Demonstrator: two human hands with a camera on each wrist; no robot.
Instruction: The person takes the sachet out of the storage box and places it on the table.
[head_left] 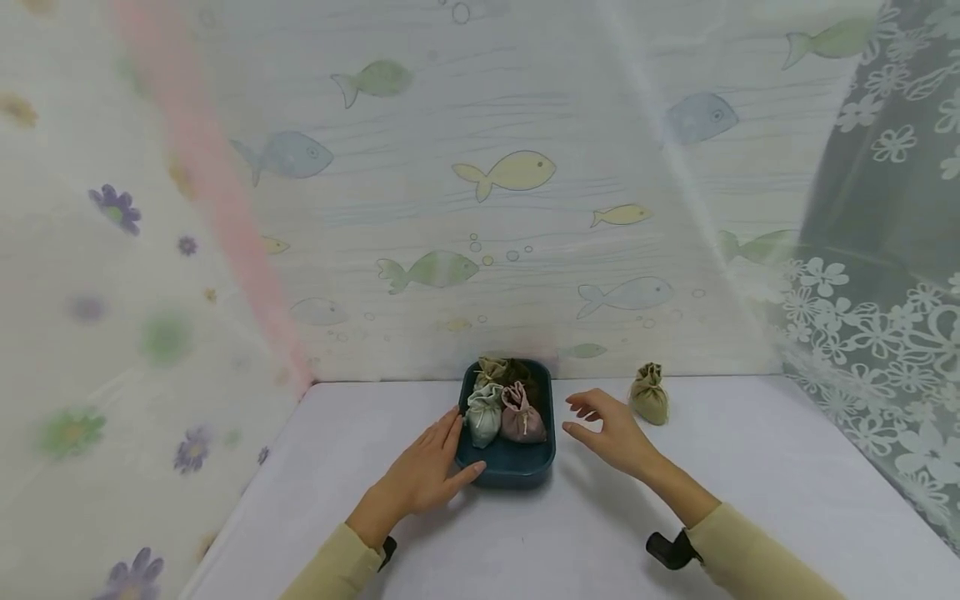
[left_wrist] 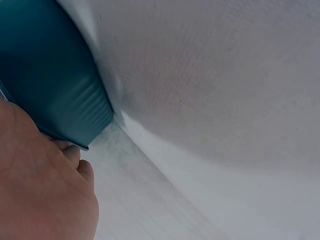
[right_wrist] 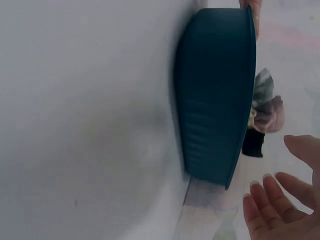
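Observation:
A dark teal plastic basin point(head_left: 510, 477) stands on the white table with several small drawstring pouches inside. Among them are a pale green pouch point(head_left: 483, 421), a dusty pink pouch point(head_left: 522, 423), an olive one point(head_left: 491, 369) and a dark brown one point(head_left: 523, 377) at the back. My left hand point(head_left: 422, 468) rests along the basin's left rim, fingers straight and thumb at the front corner. To the right of the basin, apart from it, my right hand point(head_left: 611, 431) hovers with loosely bent fingers and nothing between them. Another olive pouch point(head_left: 649, 395) stands on the table just beyond that hand.
The white tabletop point(head_left: 525, 550) ends at a curtain point(head_left: 510, 233) printed with fish. A floral curtain point(head_left: 97, 350) hangs on the left, a lace one point(head_left: 877, 308) on the right. Black wrist straps point(head_left: 671, 550) show at the sleeves.

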